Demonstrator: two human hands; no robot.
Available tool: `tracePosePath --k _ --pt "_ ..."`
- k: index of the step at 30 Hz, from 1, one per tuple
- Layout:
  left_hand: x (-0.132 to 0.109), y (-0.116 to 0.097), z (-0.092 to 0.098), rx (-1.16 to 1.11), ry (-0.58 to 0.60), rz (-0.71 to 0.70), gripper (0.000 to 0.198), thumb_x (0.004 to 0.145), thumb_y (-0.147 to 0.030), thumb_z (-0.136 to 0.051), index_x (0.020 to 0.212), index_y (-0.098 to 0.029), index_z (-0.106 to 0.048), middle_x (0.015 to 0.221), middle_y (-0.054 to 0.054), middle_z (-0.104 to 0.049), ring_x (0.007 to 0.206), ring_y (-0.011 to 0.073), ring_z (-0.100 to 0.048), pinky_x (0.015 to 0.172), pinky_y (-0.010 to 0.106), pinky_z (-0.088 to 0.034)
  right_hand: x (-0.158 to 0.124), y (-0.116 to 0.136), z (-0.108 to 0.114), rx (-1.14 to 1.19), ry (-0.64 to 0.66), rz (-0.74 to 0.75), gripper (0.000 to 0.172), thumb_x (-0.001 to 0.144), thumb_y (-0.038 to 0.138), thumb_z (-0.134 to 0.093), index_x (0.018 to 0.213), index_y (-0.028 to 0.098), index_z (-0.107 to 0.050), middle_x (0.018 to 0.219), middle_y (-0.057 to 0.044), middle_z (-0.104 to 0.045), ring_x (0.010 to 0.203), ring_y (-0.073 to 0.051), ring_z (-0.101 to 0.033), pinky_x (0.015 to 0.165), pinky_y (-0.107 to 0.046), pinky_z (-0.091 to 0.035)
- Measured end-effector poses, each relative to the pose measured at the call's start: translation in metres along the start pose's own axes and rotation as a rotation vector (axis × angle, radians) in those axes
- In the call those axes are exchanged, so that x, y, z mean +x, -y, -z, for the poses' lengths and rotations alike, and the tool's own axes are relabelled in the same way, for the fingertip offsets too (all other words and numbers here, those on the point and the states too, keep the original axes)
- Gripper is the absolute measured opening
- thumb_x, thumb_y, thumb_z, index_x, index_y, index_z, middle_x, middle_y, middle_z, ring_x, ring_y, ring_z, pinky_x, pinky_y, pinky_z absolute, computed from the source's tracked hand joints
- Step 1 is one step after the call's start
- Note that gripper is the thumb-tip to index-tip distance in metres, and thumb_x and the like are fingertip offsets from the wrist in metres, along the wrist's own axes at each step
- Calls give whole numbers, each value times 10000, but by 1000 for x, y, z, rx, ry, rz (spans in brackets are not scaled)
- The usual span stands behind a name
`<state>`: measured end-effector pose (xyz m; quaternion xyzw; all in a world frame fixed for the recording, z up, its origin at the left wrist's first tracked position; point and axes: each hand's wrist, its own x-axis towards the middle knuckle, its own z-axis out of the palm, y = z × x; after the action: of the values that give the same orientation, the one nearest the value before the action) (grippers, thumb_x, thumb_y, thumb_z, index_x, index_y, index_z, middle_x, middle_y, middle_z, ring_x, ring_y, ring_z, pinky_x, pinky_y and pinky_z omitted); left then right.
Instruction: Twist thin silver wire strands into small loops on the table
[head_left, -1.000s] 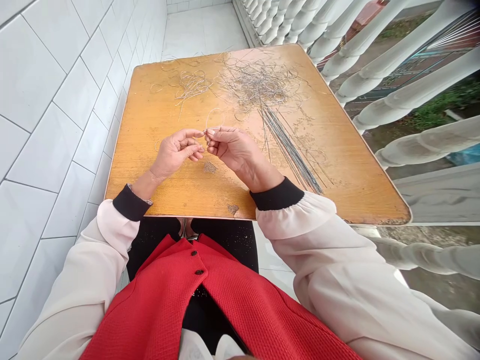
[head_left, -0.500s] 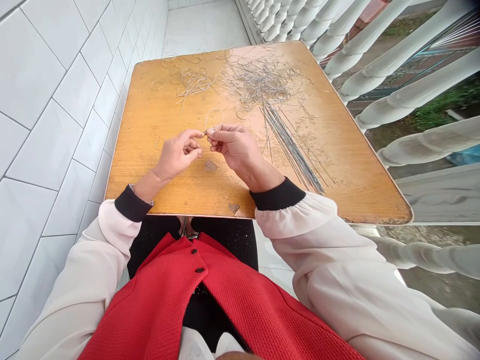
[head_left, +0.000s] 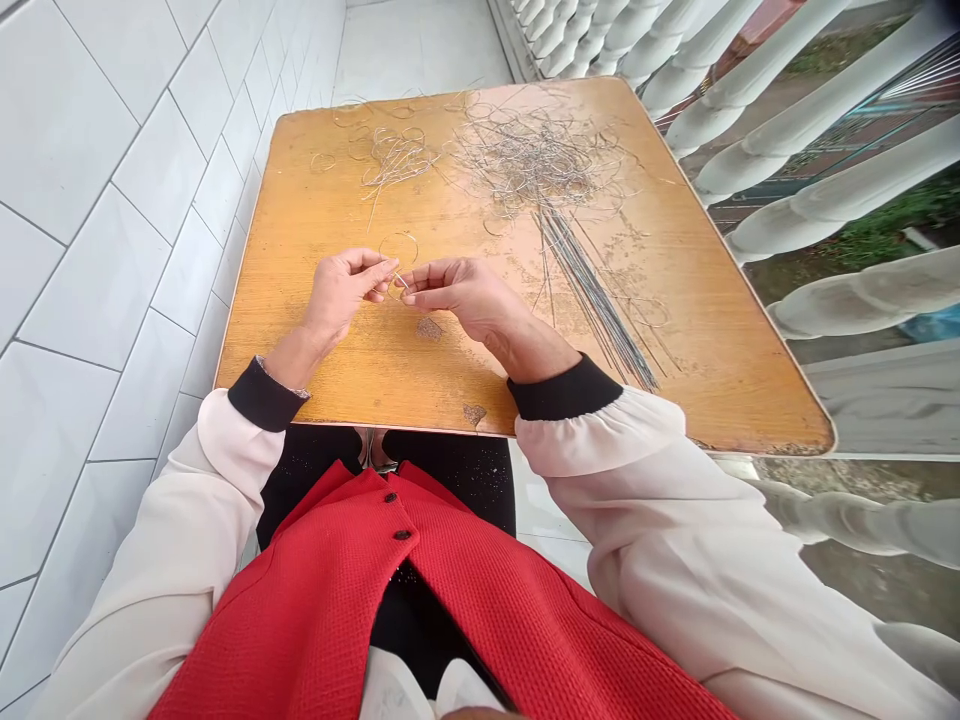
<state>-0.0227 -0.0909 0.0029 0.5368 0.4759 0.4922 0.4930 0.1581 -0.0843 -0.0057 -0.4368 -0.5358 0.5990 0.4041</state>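
Note:
My left hand (head_left: 341, 295) and my right hand (head_left: 457, 293) meet above the orange wooden tabletop (head_left: 300, 340). Their fingertips pinch a thin silver wire ring (head_left: 398, 250), which stands up between them. Behind my hands lies a small cluster of bent wire pieces (head_left: 397, 160). A larger tangled heap of wire (head_left: 536, 160) sits farther right. A bundle of straight dark wires (head_left: 592, 300) fans out beyond my right hand, nearest its wrist.
White tiles (head_left: 97, 270) form a wall along the table's left side. White balusters (head_left: 825, 180) run along the right, with a drop to outdoor ground beyond them. My lap, in a red vest (head_left: 315, 590), lies at the table's near edge.
My hands have drawn slightly apart and lowered. The wire ring now sits further left, turned more upright between my fingertips. The view has shifted a little.

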Motion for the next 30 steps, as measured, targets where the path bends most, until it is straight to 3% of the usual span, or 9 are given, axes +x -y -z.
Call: tracePosePath --k 5,10,24,30 --pt "1 -2 0 -54 -57 68 252 936 -167 -778 720 -164 -648 649 -41 -655 567 41 -575 602 192 -483 0 -5 -1 -57 -43 49 168 744 133 -907 673 181 -763 679 8 -698 598 -85 -542 598 -239 -461" --pt "0 -1 2 -48 16 92 248 945 -238 -785 737 -165 -670 718 -12 -705 627 58 -629 588 191 -465 -3 -4 -4 -22 -57 47 195 784 283 -930 709 187 -779 705 -20 -741 622 -103 -612 567 -219 -495" --pt "0 -1 -1 -47 8 46 204 935 -81 -723 756 -160 -664 675 -35 -692 574 42 -586 660 207 -504 -6 -1 -6 23 -76 11 146 824 188 -880 720 171 -779 671 -28 -729 565 -101 -597 586 -251 -496" --pt "-1 -4 0 -54 43 53 191 898 -36 -711 751 -153 -676 656 -44 -673 580 41 -570 661 209 -495 -9 -2 -15 -54 -118 137 160 874 243 -868 763 180 -771 670 -20 -717 574 -104 -595 599 -253 -516"
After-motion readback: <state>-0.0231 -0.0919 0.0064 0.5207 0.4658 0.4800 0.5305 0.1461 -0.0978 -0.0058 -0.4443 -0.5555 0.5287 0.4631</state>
